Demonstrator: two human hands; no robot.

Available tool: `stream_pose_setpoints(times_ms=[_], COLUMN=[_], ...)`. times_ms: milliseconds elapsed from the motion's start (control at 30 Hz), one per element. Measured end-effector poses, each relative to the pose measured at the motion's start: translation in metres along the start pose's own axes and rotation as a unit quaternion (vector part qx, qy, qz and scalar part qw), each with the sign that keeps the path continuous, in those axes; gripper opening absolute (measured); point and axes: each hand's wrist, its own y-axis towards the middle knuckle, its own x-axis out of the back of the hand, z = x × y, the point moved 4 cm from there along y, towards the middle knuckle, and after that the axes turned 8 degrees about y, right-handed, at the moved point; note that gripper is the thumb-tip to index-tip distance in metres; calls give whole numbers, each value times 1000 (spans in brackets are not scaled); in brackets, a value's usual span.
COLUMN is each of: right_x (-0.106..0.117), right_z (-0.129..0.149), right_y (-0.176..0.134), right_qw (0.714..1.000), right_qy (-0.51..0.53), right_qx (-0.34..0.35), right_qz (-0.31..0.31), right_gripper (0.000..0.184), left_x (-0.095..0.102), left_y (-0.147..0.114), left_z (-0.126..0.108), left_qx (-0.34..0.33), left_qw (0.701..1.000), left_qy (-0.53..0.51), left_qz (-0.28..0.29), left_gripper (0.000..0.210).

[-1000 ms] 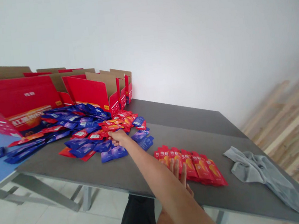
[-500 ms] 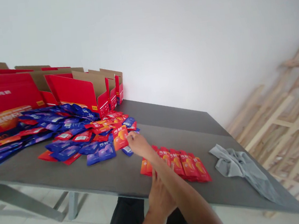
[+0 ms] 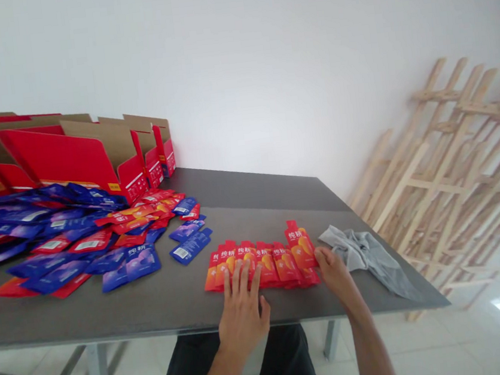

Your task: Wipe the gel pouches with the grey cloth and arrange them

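My right hand [image 3: 332, 267] pinches the lower right corner of a red pouch [image 3: 301, 246] with a yellow-orange fruit picture, held at the right end of a row. The row of overlapping red pouches [image 3: 265, 264] lies along the front of the table. Flat on the left part of that row, my left hand [image 3: 243, 305] has its fingers spread over the lower edges of the pouches.
A heap of blue and red pouches [image 3: 68, 223] covers the table's left side. Behind it stand open red cartons [image 3: 61, 155]. A grey cloth [image 3: 366, 252] lies at the right, and wooden frames [image 3: 438, 178] lean on the wall.
My right hand has carried the red pouch from the heap on the left to the row's right end. My left hand stays on the row. The view has turned right.
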Motion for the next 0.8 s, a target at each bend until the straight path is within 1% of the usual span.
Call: stream_pose_setpoints(times_ms=[67, 133, 300, 433, 533, 700, 800], right_x=[-5, -11, -12, -10, -7, -3, -2], right_z=[-16, -24, -29, -27, -21, -9, -3], right_y=[-3, -4, -8, -15, -18, -19, -18], right_qw=[998, 996, 992, 978, 969, 968, 969], right_qy=[7, -2, -88, -178, -217, -222, -218], right_qx=[-41, -64, -69, -95, -108, -111, -108], right_qz=[41, 64, 58, 53, 45, 32, 34], right_gripper=[32, 31, 31, 28, 27, 27, 27], left_x=[0, -1, -3, -2, -1, 0, 0], left_y=[0, 0, -1, -1, -1, 0, 0], left_z=[0, 1, 2, 2, 3, 3, 3], left_qx=[1, -3, -10, -16, -17, -17, -16], left_qw=[1000, 1000, 999, 999, 999, 999, 999], left_qy=[9, 17, 23, 24, 18, 2, -6], left_qz=[-3, -10, -31, -33, -32, -32, -35], left_gripper=[60, 60, 58, 59, 60, 59, 59])
